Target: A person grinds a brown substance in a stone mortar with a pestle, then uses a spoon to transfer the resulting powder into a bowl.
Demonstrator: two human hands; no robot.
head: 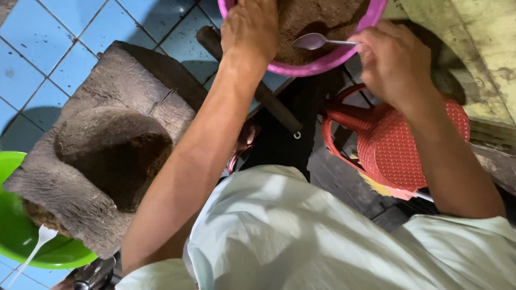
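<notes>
1. My left hand (pixel 250 27) rests on the rim of the pink bowl (pixel 344 58), fingers curled over the edge and gripping it to keep it steady.
2. My right hand (pixel 395 62) is clenched around the handle of a metal spoon (pixel 314 41). The spoon's head lies over the brown powder (pixel 317 19) inside the bowl, near the front rim.
3. The pink bowl sits at the top of the view, between my two hands, raised above the dark boards below. It holds a good heap of brown powder; the far part of the bowl is cut off, so I cannot tell how full it is.
4. Status, as I judge it: spooning at the powder is under way. The spoon's head looks empty or nearly so.
5. A stone mortar (pixel 107 156) stands on the blue tiled floor (pixel 48 59), well apart from the bowl to my left, with a dark hollow that looks mostly cleared.
6. A green bowl (pixel 16 236) lies just beside the mortar, holding a white plastic spoon (pixel 37 241) and a little brown residue.
7. A red plastic basket (pixel 398 145) sits under my right forearm.
</notes>
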